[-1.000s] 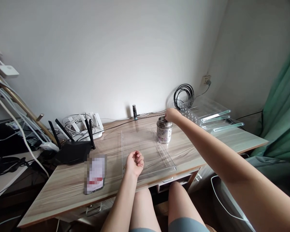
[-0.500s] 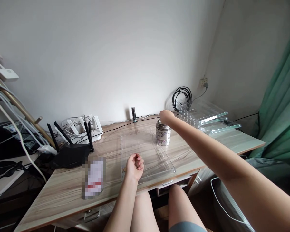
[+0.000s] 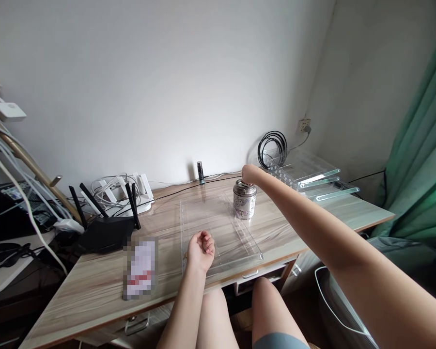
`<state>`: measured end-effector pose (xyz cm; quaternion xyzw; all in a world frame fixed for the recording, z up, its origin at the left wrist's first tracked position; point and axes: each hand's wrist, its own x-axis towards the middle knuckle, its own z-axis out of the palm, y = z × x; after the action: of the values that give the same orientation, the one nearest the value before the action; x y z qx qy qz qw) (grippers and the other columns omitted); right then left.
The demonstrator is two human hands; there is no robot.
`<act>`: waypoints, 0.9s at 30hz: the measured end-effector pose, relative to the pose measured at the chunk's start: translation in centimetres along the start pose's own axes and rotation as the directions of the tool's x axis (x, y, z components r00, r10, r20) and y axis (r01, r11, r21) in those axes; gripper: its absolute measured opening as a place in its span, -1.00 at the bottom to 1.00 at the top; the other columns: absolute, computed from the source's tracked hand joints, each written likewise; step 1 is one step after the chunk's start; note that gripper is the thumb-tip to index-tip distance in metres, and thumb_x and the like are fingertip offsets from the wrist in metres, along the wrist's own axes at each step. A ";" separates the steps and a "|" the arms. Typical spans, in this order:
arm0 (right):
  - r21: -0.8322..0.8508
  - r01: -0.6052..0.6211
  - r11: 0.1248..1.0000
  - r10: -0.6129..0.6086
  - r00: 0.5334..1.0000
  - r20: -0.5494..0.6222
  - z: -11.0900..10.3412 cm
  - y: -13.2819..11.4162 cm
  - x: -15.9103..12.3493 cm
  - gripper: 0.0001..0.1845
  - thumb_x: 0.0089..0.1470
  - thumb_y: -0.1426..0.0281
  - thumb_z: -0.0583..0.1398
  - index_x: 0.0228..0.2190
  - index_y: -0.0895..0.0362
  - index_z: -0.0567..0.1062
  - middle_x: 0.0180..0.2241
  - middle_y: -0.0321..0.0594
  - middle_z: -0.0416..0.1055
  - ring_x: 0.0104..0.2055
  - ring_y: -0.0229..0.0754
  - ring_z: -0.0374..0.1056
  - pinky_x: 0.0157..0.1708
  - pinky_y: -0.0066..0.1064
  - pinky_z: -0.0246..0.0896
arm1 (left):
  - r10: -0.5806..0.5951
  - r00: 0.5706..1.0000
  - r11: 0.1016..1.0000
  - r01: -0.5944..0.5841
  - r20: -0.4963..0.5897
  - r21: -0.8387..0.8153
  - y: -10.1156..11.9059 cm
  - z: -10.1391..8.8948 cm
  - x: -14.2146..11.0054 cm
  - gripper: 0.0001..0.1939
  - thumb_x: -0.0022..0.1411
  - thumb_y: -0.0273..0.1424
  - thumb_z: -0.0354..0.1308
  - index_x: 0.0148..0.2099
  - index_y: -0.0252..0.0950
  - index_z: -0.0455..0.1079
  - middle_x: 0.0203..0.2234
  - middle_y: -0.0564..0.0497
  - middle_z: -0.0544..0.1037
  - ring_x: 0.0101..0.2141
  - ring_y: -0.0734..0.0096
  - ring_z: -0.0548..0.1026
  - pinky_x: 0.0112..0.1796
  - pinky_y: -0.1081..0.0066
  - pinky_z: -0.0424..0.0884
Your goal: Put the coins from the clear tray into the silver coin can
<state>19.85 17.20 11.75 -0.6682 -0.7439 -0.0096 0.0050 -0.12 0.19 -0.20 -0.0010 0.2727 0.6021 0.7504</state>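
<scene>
A round metal tin (image 3: 244, 203) with a purple floral pattern stands upright on the desk, at the right edge of a clear acrylic sheet (image 3: 221, 218). My right hand (image 3: 250, 174) is closed at the top of the tin, its fingers pointing down at the rim. The back of the hand and wrist hide most of those fingers, so what they pinch cannot be made out. Above the acrylic sheet's front part, my left hand (image 3: 201, 250) rests palm up with its fingers curled in and nothing in them.
Left on the desk (image 3: 90, 295) are a black router (image 3: 109, 232), a white router (image 3: 143, 194) with cables and a blurred packet (image 3: 141, 269). A small dark bottle (image 3: 200, 172) stands by the wall. Stacked clear panels (image 3: 319, 179) and a black cable coil (image 3: 272, 149) occupy the right.
My right hand has shifted very slightly at the tin's top. The left hand keeps its curled pose, and the whole view has drifted a little.
</scene>
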 end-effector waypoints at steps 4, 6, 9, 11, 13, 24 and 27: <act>0.028 -0.079 0.996 0.080 0.996 -0.035 0.3 0.5 -1.1 -0.70 -0.17 0.42 0.18 -0.31 0.26 0.47 -0.32 0.01 0.39 -0.32 -0.10 0.33 -0.44 -0.41 0.21 | 0.137 0.985 0.985 -0.147 -0.108 -0.091 0.2 0.0 0.0 -0.75 0.20 -0.49 -0.21 -0.38 -0.44 0.27 -0.56 -0.07 0.36 -0.56 0.53 0.40 -0.62 0.59 0.35; 0.038 -0.100 0.994 0.101 0.994 -0.051 0.3 0.4 -1.6 -0.68 -0.16 0.38 0.18 -0.29 0.25 0.46 -0.29 0.00 0.39 -0.31 -0.10 0.32 -0.44 -0.41 0.20 | 0.181 0.978 0.977 -0.191 -0.100 -0.096 0.2 0.1 -0.1 -0.72 0.21 -0.48 -0.23 -0.28 -0.49 0.30 -0.43 -0.19 0.42 -0.39 0.38 0.47 -0.45 0.46 0.44; 0.050 -0.092 0.995 0.097 0.988 -0.122 0.5 -0.7 -3.2 -0.65 -0.07 0.28 0.12 -0.23 0.21 0.43 -0.24 0.00 0.37 -0.24 -0.08 0.30 -0.37 -0.37 0.17 | 0.196 0.981 0.978 -0.196 -0.012 -0.077 0.1 0.2 -0.2 -0.66 0.22 -0.44 -0.23 -0.12 -0.54 0.28 -0.25 -0.32 0.42 -0.23 0.25 0.46 -0.31 0.33 0.44; 0.078 0.020 0.997 -0.002 0.976 -0.219 1.4 -2.5 -5.4 -0.65 0.04 0.25 0.01 -0.22 0.16 0.42 -0.23 -0.05 0.36 -0.21 -0.09 0.28 -0.32 -0.36 0.14 | 0.198 0.980 0.978 -0.197 0.012 -0.066 0.0 0.2 -0.3 -0.62 0.22 -0.41 -0.21 -0.06 -0.55 0.26 -0.19 -0.34 0.41 -0.18 0.22 0.44 -0.28 0.30 0.43; 0.122 0.277 0.953 -0.241 0.939 -0.246 2.9 -4.8 -8.4 -0.66 0.07 0.24 -0.03 -0.28 0.12 0.45 -0.26 -0.11 0.38 -0.26 -0.16 0.29 -0.34 -0.41 0.11 | 0.194 0.981 0.980 -0.193 0.023 -0.053 -0.1 0.1 -0.4 -0.60 0.22 -0.38 -0.21 -0.04 -0.54 0.26 -0.17 -0.35 0.40 -0.16 0.21 0.43 -0.27 0.29 0.43; 0.163 0.655 0.738 -0.643 0.756 -0.125 7.8 -10.6 -14.7 -0.75 0.00 0.36 0.08 -0.22 0.09 0.39 -0.25 -0.18 0.33 -0.31 -0.23 0.29 -0.43 -0.48 0.06 | 0.091 0.989 0.994 -0.098 0.113 0.057 -0.5 -0.2 0.0 -0.62 0.23 -0.37 -0.20 -0.12 -0.49 0.35 -0.22 -0.22 0.46 -0.20 0.35 0.45 -0.25 0.46 0.37; 0.166 0.683 0.712 -0.674 0.730 -0.115 7.8 -10.9 -14.1 -0.80 0.00 0.38 0.07 -0.30 0.13 0.42 -0.29 -0.18 0.36 -0.32 -0.24 0.29 -0.43 -0.48 0.05 | 0.062 0.984 0.996 -0.070 0.166 0.045 -0.5 -0.4 0.3 -0.60 0.24 -0.36 -0.23 -0.18 -0.49 0.37 -0.31 -0.21 0.48 -0.24 0.35 0.45 -0.28 0.46 0.39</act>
<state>10.52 2.15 3.57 -0.3444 -0.9338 0.0474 0.0840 0.22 0.15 -0.82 0.0770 0.2249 0.6175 0.7498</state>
